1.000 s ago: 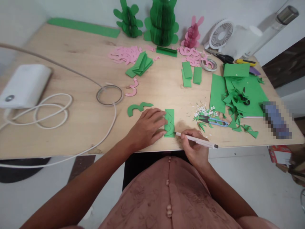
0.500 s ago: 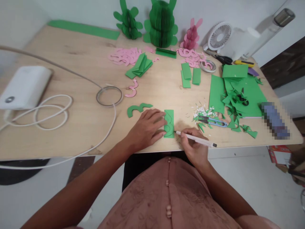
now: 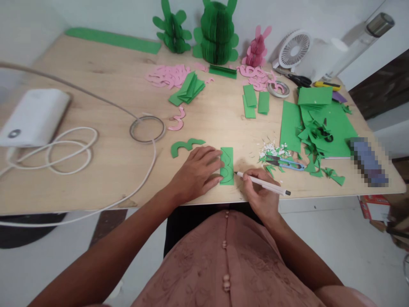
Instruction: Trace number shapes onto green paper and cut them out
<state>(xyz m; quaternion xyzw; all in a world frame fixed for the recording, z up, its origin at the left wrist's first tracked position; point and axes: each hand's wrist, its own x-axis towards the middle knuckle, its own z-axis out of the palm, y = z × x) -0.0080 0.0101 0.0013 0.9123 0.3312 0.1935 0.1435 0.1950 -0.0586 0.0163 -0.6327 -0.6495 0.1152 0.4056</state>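
Note:
A small green paper rectangle (image 3: 227,166) lies near the table's front edge, with a dark curved outline drawn on it. My left hand (image 3: 197,172) rests flat to its left, fingers stretched out and fingertips on the paper's edge. Between the fingers of my right hand (image 3: 262,192) is a white pen (image 3: 263,183), its dark tip just off the paper's right edge. Beyond my left hand lies a wavy green cutout (image 3: 187,146), and past that a pink wavy cutout (image 3: 177,119).
Blue thread snips (image 3: 285,163) lie among paper scraps right of the pen. Green sheets (image 3: 290,128) and a pixelated object (image 3: 369,162) are farther right. A white cable (image 3: 150,170) loops on the left by a white power bank (image 3: 33,117). Paper figures (image 3: 216,34) stand at the back.
The pen tip has lifted slightly upward, away from the paper's right edge, with my right hand. My left hand and the paper stay in place.

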